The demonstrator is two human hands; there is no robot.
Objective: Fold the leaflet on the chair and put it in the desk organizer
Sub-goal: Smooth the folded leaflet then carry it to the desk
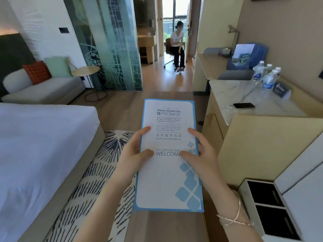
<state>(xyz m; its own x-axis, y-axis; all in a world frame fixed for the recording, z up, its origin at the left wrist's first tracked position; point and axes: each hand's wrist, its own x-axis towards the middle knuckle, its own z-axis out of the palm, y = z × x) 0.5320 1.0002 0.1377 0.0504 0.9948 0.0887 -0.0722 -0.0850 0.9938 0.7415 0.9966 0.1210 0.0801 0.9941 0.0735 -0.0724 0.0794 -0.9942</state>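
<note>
You have the leaflet [168, 154] pinched between both hands, left hand [135, 151] on its left edge, right hand [201, 154] on its right edge, thumbs on the printed face. It looks folded already: a narrow panel, long axis running straight away from you. The organizer [244, 56] stands far ahead and to the right of the leaflet, on the tabletop [209, 67] past the water bottles [267, 75]. Your right hand is on that side, so I'd judge it leads the carry.
</note>
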